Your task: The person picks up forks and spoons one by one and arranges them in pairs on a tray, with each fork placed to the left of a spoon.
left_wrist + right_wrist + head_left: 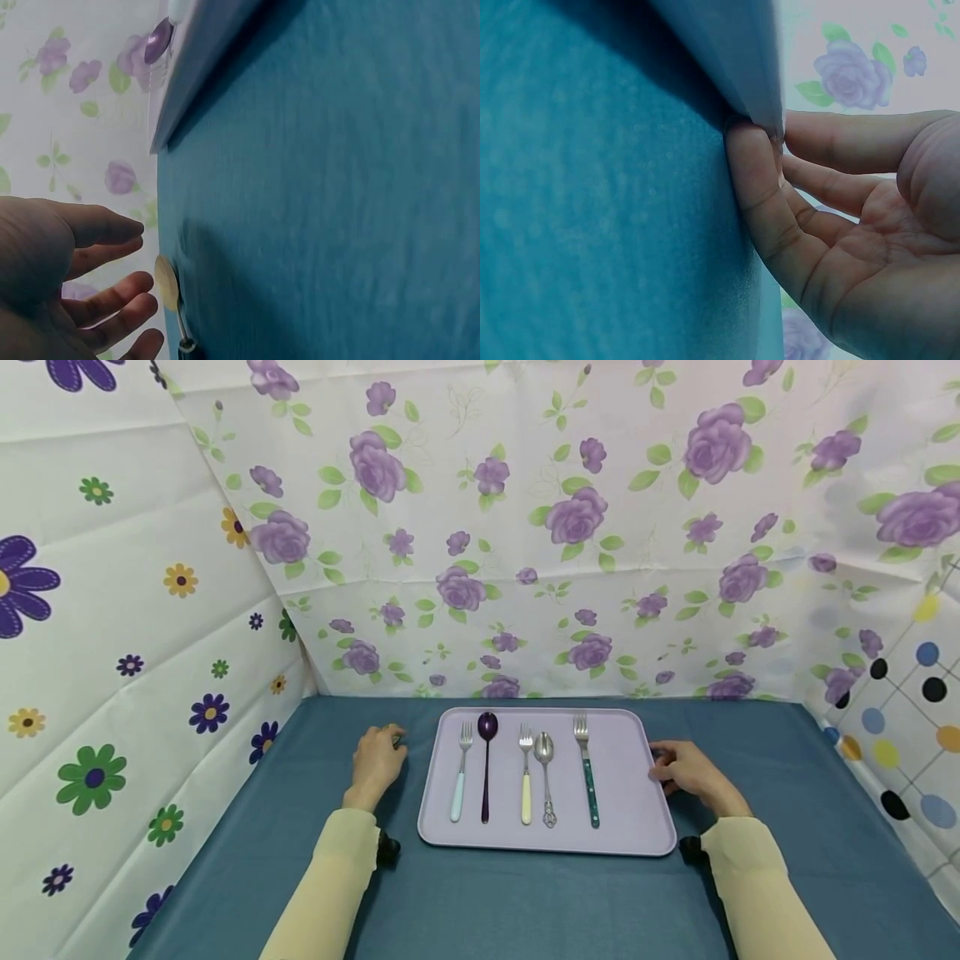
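A pale lilac tray (630, 810) lies on the table. It bears a fork with a light blue handle (457, 797), a dark purple spoon (487, 727), a fork with a yellow handle (527, 797), an ornate silver spoon (543, 748) and a fork with a green handle (590, 789). At the tray's right edge my right hand (692, 770) pinches the rim, a finger tucked beneath it. Left of the tray, my left hand (377, 758) hovers with loosely bent fingers near a gold-bowled, dark-handled spoon (166, 283), touching nothing. The hand mostly hides that spoon in the head view.
A blue cloth (510, 906) covers the table. Behind it hangs a curtain with purple roses (577, 514). Flowered fabric (112, 610) stands at the left, dotted fabric (911, 710) at the right.
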The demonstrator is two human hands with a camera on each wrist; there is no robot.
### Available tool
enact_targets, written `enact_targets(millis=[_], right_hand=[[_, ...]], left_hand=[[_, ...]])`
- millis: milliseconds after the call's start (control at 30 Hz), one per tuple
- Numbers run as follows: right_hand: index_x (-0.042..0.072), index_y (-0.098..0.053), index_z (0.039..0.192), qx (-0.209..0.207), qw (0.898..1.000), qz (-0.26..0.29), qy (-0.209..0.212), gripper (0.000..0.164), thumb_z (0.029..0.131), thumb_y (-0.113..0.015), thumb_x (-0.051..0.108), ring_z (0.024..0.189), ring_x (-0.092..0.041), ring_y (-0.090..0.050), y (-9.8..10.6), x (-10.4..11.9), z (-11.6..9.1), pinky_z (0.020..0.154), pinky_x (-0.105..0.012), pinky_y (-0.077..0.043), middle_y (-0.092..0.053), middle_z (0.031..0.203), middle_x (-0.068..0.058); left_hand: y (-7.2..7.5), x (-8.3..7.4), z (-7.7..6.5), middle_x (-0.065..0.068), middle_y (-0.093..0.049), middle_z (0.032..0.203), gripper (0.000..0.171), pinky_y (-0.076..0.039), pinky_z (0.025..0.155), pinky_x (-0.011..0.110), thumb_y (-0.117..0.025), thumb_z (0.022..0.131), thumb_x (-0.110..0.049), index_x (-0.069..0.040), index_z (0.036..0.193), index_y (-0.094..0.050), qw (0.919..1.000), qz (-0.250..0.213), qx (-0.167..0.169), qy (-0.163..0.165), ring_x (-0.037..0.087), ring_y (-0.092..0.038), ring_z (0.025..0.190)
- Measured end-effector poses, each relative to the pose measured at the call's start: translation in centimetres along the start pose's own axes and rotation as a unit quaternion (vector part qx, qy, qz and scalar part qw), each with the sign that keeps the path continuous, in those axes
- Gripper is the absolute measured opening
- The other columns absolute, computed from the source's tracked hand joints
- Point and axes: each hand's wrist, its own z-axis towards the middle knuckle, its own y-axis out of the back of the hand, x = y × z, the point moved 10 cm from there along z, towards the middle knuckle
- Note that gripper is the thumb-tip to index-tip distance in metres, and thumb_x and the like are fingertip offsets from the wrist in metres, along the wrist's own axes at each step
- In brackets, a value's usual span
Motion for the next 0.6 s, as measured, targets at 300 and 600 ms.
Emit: enact_targets(millis=[300, 600], right_hand=[[-0.013, -0.032, 0.145, 0.0, 1.0, -0.002, -0.002, 0.064, 0.091, -0.064, 0.0, 0.078, -0.023, -0.06, 0.0, 0.0, 0.1, 0.066, -0.038, -0.058, -0.055, 0.09, -0.014], [-0.013, -0.032, 0.145, -0.001, 1.0, -0.003, -0.003, 0.064, 0.091, -0.064, 0.001, 0.079, -0.023, -0.06, 0.0, 0.0, 0.0, 0.067, -0.038, -0.058, -0.056, 0.092, -0.015]], left_hand=[[0.6, 2.0, -0.4, 0.028, -0.053, 0.122, 0.042, -0.044, 0.088, 0.061, -0.06, 0.094, -0.01, -0.002, 0.135, -0.058, 0.9991, 0.02, 0.027, 0.027, 0.047, -0.051, 0.111], [0.0, 3.0, -0.9, 0.029, -0.052, 0.118, 0.047, -0.047, 0.082, 0.06, -0.06, 0.092, -0.005, 0.0, 0.138, -0.053, 0.9957, 0.056, 0.066, 0.031, 0.046, -0.054, 0.106]])
